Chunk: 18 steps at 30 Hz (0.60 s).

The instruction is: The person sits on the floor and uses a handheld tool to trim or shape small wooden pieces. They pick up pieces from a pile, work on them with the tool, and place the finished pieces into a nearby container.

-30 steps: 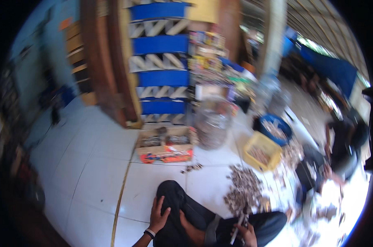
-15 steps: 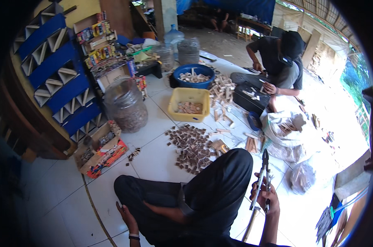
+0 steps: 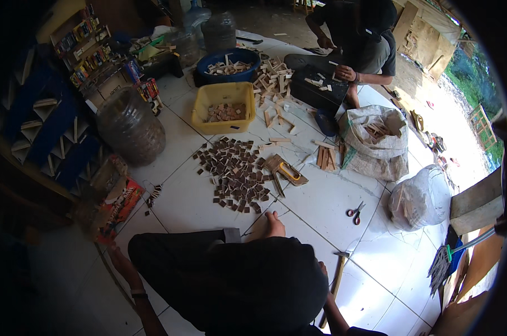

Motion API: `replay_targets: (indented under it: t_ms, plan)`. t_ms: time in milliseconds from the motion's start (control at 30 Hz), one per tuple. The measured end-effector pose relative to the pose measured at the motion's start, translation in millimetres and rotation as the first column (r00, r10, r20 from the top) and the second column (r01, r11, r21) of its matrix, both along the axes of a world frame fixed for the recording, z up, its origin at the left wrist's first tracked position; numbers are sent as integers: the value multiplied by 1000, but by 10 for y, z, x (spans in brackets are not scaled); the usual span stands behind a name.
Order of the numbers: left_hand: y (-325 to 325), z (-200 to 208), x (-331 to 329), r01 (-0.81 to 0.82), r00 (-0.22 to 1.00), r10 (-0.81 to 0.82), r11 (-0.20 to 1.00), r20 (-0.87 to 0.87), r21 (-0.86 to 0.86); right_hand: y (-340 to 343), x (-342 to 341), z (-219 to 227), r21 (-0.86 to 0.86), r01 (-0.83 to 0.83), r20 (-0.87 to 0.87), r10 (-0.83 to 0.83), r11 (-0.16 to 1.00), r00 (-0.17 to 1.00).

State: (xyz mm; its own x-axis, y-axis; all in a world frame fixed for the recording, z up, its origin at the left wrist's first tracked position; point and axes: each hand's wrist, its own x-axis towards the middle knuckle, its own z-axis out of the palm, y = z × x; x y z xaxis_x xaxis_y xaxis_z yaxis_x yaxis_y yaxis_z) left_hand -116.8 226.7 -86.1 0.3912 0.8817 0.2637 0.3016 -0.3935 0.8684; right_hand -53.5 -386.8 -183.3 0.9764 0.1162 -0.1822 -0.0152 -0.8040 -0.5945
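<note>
My left hand (image 3: 121, 262) is low at the left, in shadow beside my bent knee, below a red and orange cardboard box (image 3: 119, 204). Its fingers point forward, apart from what I can see, and nothing shows in them. My right hand (image 3: 323, 270) is mostly hidden behind my raised right knee; its fingers and anything in them cannot be made out. Close to it lies a hammer (image 3: 338, 274) with a wooden handle. Small dark square pieces (image 3: 234, 173) lie in a pile in front of me. Beside them is a wooden block with a yellow-handled tool (image 3: 289, 171).
Scissors (image 3: 356, 213) lie on the tiles at the right. Beyond the pile stand a yellow basin (image 3: 200, 115) and a blue basin (image 3: 202, 70), both with wood pieces. A white sack (image 3: 376, 148) and a plastic bag (image 3: 418, 199) stand to the right. Another person (image 3: 354, 50) sits farther back.
The view has tilted down and shifted right. My right hand, which was raised holding pliers, has dropped behind my knee, and the pliers are out of sight. My right knee has lowered.
</note>
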Motion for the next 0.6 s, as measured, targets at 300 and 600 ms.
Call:
replay_targets:
  t_ms: [300, 600]
  plan:
    - [-413, 234, 310, 114, 974, -110, 993, -196, 9, 66, 891, 286, 129, 28, 199, -54, 991, 979]
    - [-440, 343, 286, 111, 963, -104, 994, -247, 15, 39, 4089, 46, -99, 84, 442, -32, 992, 897]
